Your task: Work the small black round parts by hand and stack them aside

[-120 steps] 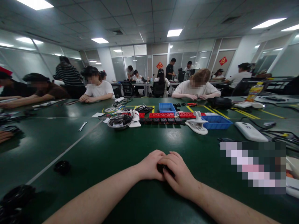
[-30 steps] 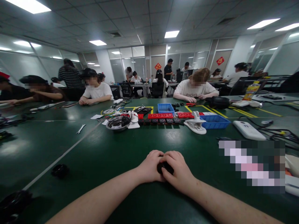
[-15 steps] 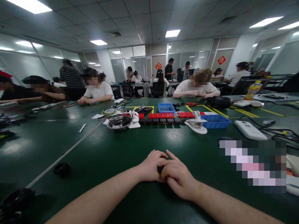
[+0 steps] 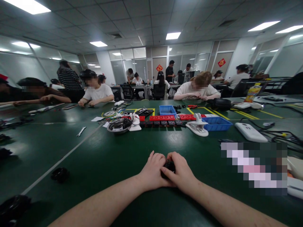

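A small round black part (image 4: 169,167) sits between my two hands, low over the green table (image 4: 113,151). My left hand (image 4: 153,168) is curled around its left side. On the other side my right hand (image 4: 180,168) grips it, thumb across the front and fingers over the top. Much of the part is covered by my fingers, so its exact kind does not show. To the left lies a coiled black cable-like bundle (image 4: 60,174), and nearer me a bigger black coil (image 4: 15,206).
A wrench (image 4: 81,131) lies at left. Across the middle stand a metal bowl (image 4: 118,130), red power strips (image 4: 163,118), a white clip stand (image 4: 197,126) and a blue bin (image 4: 216,124). A white box (image 4: 251,132) and black cables are at right. Several people sit opposite.
My right hand has shifted from pointing fingers over the part to wrapping it with thumb and fingers. More of the black part shows now. The view has turned slightly.
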A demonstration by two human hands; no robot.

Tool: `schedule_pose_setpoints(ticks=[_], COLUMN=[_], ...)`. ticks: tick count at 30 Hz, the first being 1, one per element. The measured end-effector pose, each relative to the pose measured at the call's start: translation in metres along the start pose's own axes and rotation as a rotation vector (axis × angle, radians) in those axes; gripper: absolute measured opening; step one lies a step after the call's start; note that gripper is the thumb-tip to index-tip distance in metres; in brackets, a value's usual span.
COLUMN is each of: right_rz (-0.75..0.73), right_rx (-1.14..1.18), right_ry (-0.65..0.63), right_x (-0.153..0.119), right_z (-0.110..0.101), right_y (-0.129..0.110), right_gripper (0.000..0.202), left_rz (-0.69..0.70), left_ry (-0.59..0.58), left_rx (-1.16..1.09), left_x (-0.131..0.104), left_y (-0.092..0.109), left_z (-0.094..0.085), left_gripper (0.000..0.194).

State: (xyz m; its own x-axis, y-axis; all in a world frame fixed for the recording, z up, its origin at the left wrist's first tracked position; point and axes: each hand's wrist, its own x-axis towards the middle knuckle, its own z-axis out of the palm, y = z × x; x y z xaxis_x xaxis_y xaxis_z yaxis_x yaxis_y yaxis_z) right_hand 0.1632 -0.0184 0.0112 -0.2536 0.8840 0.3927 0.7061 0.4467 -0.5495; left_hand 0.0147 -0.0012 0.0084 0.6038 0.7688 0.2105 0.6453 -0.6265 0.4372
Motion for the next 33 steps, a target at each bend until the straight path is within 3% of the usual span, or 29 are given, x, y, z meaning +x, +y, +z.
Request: schedule_pose_setpoints(ticks=[4, 10, 13, 23, 29, 33], right_rz=[-0.004, -0.096, -0.175, -0.522, -0.546, -0.5], right_rx=[-0.032, -0.025, 0.028, 0.211, 0.197, 0.143], right_ry=[-0.008, -0.013, -0.014, -0.046, -0.013, 0.034], right_x=[0.001, 0.001, 0.001, -0.007, -0.01, -0.008], right_z=[-0.001, -0.005, -0.006, -0.01, -0.015, -0.017], right_y=[-0.003, -0.005, -0.005, -0.009, -0.014, -0.012], right_gripper=[0.02, 0.01, 0.005, 0.023, 0.021, 0.02], left_rz=[-0.006, 0.027, 0.049, 0.176, 0.178, 0.177], left_ry=[0.03, 0.034, 0.006, -0.083, -0.091, -0.098], left_rx=[-0.001, -0.052, -0.112, -0.076, -0.078, -0.067], left_x=[0.001, 0.003, 0.004, 0.007, 0.004, 0.002], left_y=[0.0, -0.005, -0.009, -0.014, -0.012, -0.006], left_z=[0.002, -0.001, -0.002, -0.002, -0.004, -0.008], left_gripper=[0.047, 0.043, 0.042, 0.033, 0.059, 0.067])
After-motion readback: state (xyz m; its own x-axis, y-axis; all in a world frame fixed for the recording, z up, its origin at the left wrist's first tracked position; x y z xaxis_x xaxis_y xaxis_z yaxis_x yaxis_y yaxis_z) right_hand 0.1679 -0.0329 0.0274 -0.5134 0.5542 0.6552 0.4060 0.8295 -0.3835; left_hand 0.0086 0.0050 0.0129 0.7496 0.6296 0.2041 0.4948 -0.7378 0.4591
